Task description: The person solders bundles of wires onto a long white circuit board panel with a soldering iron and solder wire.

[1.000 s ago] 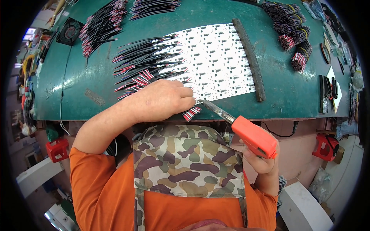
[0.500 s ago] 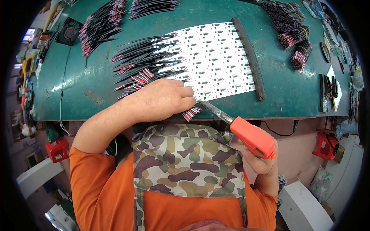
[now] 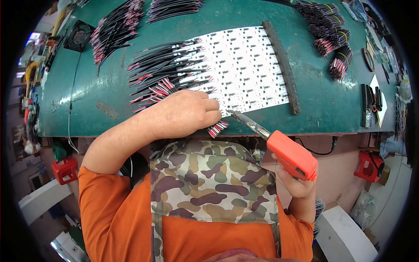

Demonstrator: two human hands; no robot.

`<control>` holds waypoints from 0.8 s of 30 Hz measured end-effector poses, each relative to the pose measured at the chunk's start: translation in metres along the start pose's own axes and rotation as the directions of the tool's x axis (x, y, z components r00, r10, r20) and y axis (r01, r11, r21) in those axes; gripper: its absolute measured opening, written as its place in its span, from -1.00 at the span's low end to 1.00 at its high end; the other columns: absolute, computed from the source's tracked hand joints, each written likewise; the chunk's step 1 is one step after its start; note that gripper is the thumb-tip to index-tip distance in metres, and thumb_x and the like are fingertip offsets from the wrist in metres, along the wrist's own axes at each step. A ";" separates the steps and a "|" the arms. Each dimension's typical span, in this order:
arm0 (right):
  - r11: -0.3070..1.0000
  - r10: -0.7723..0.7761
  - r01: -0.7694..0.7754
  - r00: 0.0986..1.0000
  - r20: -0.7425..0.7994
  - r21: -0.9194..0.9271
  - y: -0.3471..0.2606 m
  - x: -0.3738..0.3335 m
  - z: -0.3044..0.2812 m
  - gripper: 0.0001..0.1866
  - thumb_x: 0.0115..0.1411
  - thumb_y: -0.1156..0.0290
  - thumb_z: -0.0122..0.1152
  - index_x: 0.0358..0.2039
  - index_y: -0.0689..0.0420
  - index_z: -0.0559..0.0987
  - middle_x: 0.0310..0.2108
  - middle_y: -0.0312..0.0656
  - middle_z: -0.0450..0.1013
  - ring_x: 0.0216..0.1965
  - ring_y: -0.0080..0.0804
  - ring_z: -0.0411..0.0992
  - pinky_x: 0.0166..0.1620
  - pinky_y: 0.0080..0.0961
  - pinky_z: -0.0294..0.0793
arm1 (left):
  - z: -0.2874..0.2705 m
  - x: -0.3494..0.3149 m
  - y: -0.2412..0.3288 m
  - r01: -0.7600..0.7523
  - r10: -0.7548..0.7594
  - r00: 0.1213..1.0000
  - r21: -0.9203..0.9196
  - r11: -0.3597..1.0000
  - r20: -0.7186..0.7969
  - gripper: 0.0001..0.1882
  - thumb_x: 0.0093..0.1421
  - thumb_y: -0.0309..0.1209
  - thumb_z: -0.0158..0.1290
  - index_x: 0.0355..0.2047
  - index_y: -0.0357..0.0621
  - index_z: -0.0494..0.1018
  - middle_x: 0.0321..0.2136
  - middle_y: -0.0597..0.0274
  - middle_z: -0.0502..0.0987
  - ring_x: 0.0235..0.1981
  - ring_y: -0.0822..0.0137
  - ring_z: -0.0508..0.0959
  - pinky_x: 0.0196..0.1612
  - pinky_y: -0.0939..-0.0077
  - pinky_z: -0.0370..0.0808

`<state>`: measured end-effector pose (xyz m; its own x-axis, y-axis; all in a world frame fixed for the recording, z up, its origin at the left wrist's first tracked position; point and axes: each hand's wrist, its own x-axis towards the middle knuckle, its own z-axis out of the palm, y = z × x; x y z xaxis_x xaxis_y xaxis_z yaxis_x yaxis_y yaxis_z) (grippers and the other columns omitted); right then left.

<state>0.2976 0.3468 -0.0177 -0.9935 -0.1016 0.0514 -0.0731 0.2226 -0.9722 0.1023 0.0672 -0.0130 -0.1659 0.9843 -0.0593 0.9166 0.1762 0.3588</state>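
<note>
While the right hand (image 3: 298, 185), its fingers mostly hidden, grips a soldering iron (image 3: 288, 152) with a red handle (image 3: 293, 156) and a metal shaft (image 3: 253, 125) darkened toward the tip (image 3: 230, 112), the left hand (image 3: 192, 112) curls closed over a red-and-white-ended bundle of black wires (image 3: 217, 129). The tip is at the near edge of a white circuit-board sheet (image 3: 242, 76), speckled in dark rows, on the green table (image 3: 323, 107). More wires (image 3: 159, 65) overlap the sheet's left side.
</note>
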 end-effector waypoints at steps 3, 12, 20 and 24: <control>0.994 -0.107 0.106 0.993 -0.056 -0.030 0.009 -0.005 0.003 -0.52 -0.03 0.57 0.23 -0.04 0.43 0.50 -0.15 0.07 0.55 -0.29 -0.22 0.59 -0.15 -0.41 0.56 | -0.001 0.000 0.000 -0.005 0.005 1.000 0.004 1.000 -0.001 -0.73 0.04 -0.43 0.02 -0.22 -0.20 0.49 -0.41 0.20 0.45 -0.35 0.15 0.51 -0.28 0.27 0.49; 0.998 -0.044 0.042 0.998 -0.041 -0.037 -0.001 0.008 0.006 -0.68 0.00 0.50 0.26 -0.19 0.31 0.57 -0.28 -0.05 0.55 -0.38 -0.33 0.52 -0.28 -0.45 0.49 | -0.002 0.001 0.003 0.013 -0.013 1.000 0.001 1.000 0.004 -0.80 0.05 -0.43 0.01 -0.29 -0.22 0.48 -0.41 0.17 0.47 -0.32 0.14 0.53 -0.25 0.26 0.50; 0.998 -0.053 0.054 0.998 0.017 -0.041 0.001 0.003 0.005 -0.51 0.01 0.58 0.22 0.00 0.46 0.47 -0.08 0.16 0.53 -0.15 -0.14 0.58 -0.06 -0.39 0.53 | -0.003 0.002 0.004 0.032 -0.032 0.999 -0.004 0.999 0.023 -0.88 0.07 -0.44 0.00 -0.39 -0.21 0.45 -0.40 0.15 0.46 -0.30 0.13 0.54 -0.23 0.24 0.51; 0.997 -0.046 0.047 0.999 0.020 -0.054 -0.004 0.007 0.004 -0.53 0.01 0.60 0.21 -0.01 0.44 0.49 -0.08 0.17 0.52 -0.15 -0.14 0.58 -0.07 -0.38 0.53 | -0.004 0.003 0.005 0.042 -0.042 0.999 -0.002 0.999 0.031 -0.89 0.08 -0.44 0.00 -0.40 -0.21 0.45 -0.40 0.15 0.46 -0.29 0.13 0.54 -0.23 0.24 0.52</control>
<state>0.2916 0.3411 -0.0145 -0.9871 -0.1315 0.0914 -0.1243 0.2696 -0.9549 0.1048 0.0705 -0.0082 -0.1933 0.9757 -0.1034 0.9079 0.2178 0.3582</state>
